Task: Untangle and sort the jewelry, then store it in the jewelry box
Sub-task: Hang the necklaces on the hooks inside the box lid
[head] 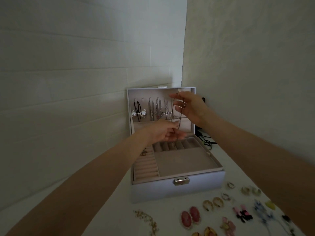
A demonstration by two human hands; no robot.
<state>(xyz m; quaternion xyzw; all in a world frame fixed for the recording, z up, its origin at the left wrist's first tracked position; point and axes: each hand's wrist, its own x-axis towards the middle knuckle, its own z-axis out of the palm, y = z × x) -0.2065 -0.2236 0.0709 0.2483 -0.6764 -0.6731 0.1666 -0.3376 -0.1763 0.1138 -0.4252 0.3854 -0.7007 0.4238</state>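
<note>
A white jewelry box (196,186) stands open on the table, its lid upright against the wall. Several necklaces (156,109) hang from hooks inside the lid, among them a silver bow pendant (139,114) and a cross. My right hand (189,106) is raised in front of the lid's right side and pinches the top of a thin dark chain necklace (173,113). That chain hangs down to my left hand (167,133), which holds its lower end above the box's beige tray (180,162).
Sorted earrings lie in pairs on the white table in front of the box: pink ovals (190,217), amber hoops (213,203), small hoops (245,190), blue and black pieces at right. A gold chain (146,220) lies front left. Walls close in behind and right; dark cables (207,140) lie behind the box.
</note>
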